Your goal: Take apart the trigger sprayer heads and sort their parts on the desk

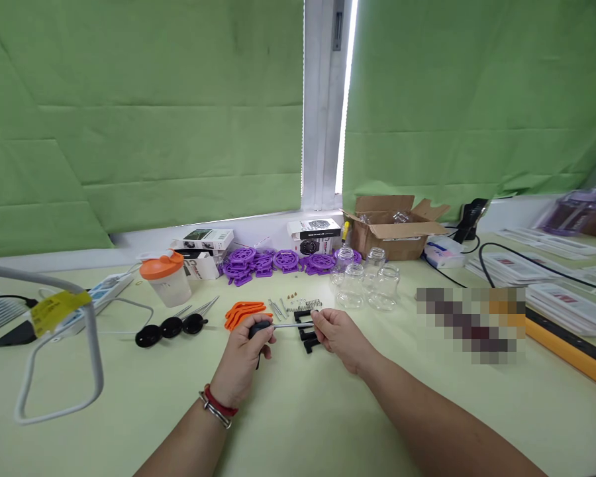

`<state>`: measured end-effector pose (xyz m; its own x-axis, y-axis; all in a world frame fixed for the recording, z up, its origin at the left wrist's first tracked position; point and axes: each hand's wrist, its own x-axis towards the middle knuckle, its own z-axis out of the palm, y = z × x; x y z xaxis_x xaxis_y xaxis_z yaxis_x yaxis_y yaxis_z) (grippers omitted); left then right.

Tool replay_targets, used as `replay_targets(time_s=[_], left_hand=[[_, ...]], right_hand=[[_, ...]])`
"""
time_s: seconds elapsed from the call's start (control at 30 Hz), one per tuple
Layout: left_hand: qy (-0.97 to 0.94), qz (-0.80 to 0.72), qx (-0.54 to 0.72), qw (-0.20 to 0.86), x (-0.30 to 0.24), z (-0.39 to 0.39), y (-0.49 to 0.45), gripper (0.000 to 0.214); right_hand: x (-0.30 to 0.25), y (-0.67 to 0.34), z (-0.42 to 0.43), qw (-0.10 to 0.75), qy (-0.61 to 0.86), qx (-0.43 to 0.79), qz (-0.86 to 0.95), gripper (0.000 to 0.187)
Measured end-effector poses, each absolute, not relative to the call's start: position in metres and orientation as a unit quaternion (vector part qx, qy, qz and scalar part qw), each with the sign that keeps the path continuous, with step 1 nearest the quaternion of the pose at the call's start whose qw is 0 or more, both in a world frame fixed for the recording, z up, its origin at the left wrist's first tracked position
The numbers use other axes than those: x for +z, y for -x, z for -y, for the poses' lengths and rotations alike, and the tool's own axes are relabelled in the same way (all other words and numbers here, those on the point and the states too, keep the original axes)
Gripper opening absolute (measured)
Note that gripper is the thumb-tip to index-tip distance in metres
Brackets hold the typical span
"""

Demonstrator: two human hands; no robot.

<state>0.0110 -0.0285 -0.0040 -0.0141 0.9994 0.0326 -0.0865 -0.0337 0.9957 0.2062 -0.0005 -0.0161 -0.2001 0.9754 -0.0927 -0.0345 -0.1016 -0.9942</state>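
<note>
The left hand (243,351) grips the black handle (259,327) of a metal rod (287,325). The right hand (342,338) pinches the rod's far end.

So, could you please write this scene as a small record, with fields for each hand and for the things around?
Left grip: holds screwdriver-like tool by its black handle
Right grip: pinched at the tool's far end; tip hidden by fingers
Near the tool: black parts, orange parts, springs
Further left: cup with orange lid
Toward the back: purple parts, open cardboard box
In front of the box: clear jars
</note>
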Motion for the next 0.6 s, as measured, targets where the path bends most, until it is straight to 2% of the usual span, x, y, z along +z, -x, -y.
replay_targets(time_s=[0.27,0.43,0.6], left_hand=[[-0.491,-0.475,0.536,0.496,-0.0044,0.0291,-0.0107,0.028],[-0.467,-0.482,0.552,0.495,-0.0047,0.0272,-0.0083,0.026],[-0.458,-0.474,0.557,0.505,-0.0027,0.0269,-0.0084,0.025]], right_hand=[[-0.0157,-0.2054,0.0,0.446,0.465,0.59,0.487,0.043],[-0.0127,-0.2053,0.0011,0.491,0.439,0.569,0.492,0.032],[-0.0138,-0.205,0.0,0.503,0.446,0.557,0.488,0.025]])
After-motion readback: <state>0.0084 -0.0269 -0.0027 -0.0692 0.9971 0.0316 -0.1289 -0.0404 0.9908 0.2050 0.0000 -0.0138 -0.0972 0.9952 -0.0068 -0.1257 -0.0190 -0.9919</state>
